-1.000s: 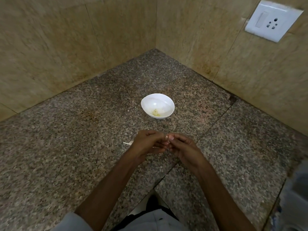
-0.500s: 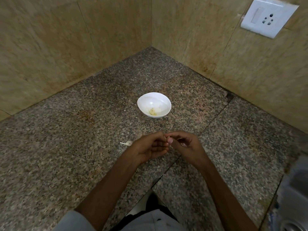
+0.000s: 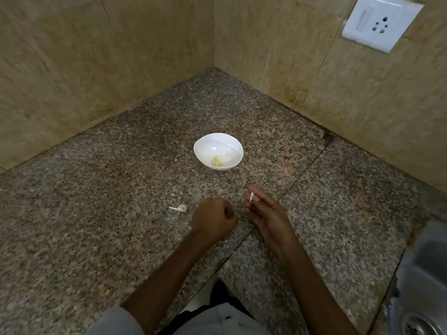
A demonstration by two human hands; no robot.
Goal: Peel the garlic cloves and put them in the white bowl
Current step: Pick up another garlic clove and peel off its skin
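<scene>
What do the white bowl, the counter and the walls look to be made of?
The white bowl looks like glazed ceramic, possibly melamine: glossy, with a bright highlight inside. The counter looks like polished granite: brown-grey speckle, with a seam between slabs. The walls look like beige marble-pattern tiles: veined, with a faint sheen and thin joints.

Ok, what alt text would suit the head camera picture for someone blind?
Two bare hands hover over a granite counter: the right hand pinches a white scrap, the left hand is curled in a fist. A white bowl with yellowish garlic bits sits beyond them.
</scene>
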